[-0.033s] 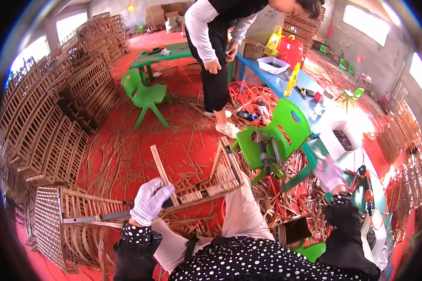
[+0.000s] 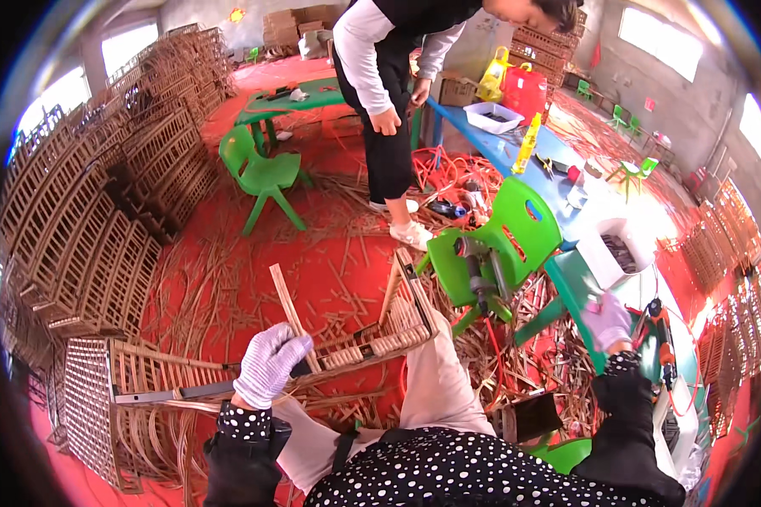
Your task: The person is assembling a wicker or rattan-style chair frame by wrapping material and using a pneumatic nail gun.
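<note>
My left hand (image 2: 266,365), in a striped white glove, is closed on the near side of a woven rattan frame (image 2: 379,342) resting across my lap. One wooden strip (image 2: 289,300) sticks up from the frame beside my fingers. A long dark metal bar (image 2: 177,395) stretches left from under that hand to a lattice panel (image 2: 86,397). My right hand (image 2: 606,323), gloved too, hangs over the green table at the right, just below a white bin (image 2: 599,260) of small dark pieces. Its fingers are blurred, and whether they hold anything is unclear.
A power tool lies on the green chair (image 2: 520,224) ahead. An orange and black tool (image 2: 666,359) with a red hose lies right of my right hand. Another person (image 2: 380,110) leans over beside the blue table (image 2: 490,144). Rattan scraps cover the red floor; woven panels (image 2: 84,220) are stacked left.
My right hand has shifted a little to the right and toward me. The left hand and the rattan frame stay nearly still.
</note>
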### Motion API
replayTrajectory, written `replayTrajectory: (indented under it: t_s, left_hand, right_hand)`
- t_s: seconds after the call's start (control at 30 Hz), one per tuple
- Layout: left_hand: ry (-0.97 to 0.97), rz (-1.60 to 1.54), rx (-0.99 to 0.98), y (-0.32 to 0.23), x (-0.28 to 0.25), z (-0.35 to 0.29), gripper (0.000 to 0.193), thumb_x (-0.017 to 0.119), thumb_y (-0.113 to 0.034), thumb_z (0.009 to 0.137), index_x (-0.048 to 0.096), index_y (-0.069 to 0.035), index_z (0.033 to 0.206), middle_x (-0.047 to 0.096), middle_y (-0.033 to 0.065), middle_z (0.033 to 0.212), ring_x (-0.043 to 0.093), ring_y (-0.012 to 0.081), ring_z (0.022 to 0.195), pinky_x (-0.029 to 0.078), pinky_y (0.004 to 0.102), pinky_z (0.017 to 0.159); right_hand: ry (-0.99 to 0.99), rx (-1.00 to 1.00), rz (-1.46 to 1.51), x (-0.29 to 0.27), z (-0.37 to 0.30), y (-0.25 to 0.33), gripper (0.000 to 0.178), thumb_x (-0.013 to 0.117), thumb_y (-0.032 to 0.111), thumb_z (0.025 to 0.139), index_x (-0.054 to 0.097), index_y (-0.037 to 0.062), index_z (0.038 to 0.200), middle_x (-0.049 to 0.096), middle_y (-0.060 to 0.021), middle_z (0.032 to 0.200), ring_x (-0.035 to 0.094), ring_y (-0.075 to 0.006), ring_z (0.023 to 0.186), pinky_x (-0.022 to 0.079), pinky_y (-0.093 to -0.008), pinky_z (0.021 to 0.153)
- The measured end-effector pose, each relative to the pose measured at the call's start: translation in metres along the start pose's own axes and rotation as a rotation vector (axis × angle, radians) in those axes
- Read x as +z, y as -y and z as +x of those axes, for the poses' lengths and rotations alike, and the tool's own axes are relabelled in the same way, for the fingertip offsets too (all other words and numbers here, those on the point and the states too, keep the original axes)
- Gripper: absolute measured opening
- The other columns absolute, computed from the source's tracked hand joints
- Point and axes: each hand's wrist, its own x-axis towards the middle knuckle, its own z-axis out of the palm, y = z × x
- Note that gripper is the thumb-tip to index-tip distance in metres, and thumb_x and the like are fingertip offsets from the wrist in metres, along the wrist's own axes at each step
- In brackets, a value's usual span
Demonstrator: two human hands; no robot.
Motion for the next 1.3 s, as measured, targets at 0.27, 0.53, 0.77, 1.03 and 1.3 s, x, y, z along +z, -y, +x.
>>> replayTrajectory:
  t_s: [0.27,0.53,0.77,1.03,1.3]
  left_hand:
    - [-0.006,-0.093,-0.137,-0.006,0.005,0.001,0.020,0.061,-0.017,0.086,0.060,0.002,0.079,0.063,0.0071,0.070,0.059,0.0113,0.064,0.048,0.0248,0.061]
    - [0.110,0.059,-0.084,-0.021,0.005,-0.002,0.012,0.063,-0.011,0.082,0.065,0.001,0.082,0.064,0.0054,0.079,0.061,0.0141,0.072,0.049,0.0267,0.067]
    - [0.280,0.742,0.507,-0.051,0.037,-0.002,0.011,0.071,-0.016,0.070,0.061,-0.013,0.077,0.061,0.0036,0.084,0.059,0.0264,0.084,0.044,0.0408,0.082]
    - [0.224,0.762,0.679,-0.052,0.065,0.009,0.034,0.071,-0.016,0.054,0.064,-0.014,0.087,0.055,0.0060,0.089,0.054,0.0305,0.088,0.043,0.0429,0.080]
    - [-0.019,0.764,0.445,-0.033,0.061,0.011,0.030,0.073,-0.021,0.074,0.061,-0.005,0.096,0.063,0.0120,0.101,0.059,0.0316,0.094,0.047,0.0394,0.084]
  right_hand:
    - [-0.233,0.375,-0.238,0.037,0.064,-0.229,0.048,0.059,0.035,0.079,0.053,-0.0002,0.111,0.062,-0.0208,0.102,0.061,-0.0347,0.096,0.048,-0.0407,0.082]
    - [-0.616,-0.173,-0.148,0.070,0.081,-0.163,0.041,0.063,0.027,0.080,0.057,0.0023,0.113,0.059,-0.0166,0.116,0.057,-0.0340,0.105,0.045,-0.0416,0.090]
    - [0.013,-1.238,0.681,0.079,-0.052,0.104,0.034,0.069,0.020,0.071,0.062,0.0071,0.102,0.062,-0.0121,0.092,0.059,-0.0319,0.087,0.048,-0.0414,0.074]
    - [0.410,-1.490,1.336,0.092,-0.123,0.212,0.034,0.060,0.024,0.087,0.056,0.0085,0.117,0.055,-0.0167,0.113,0.059,-0.0357,0.093,0.050,-0.0404,0.077]
    - [0.878,-0.525,1.788,0.098,-0.089,0.155,0.019,0.061,0.006,0.087,0.061,-0.0015,0.104,0.065,-0.0073,0.090,0.062,-0.0151,0.074,0.050,-0.0232,0.065]
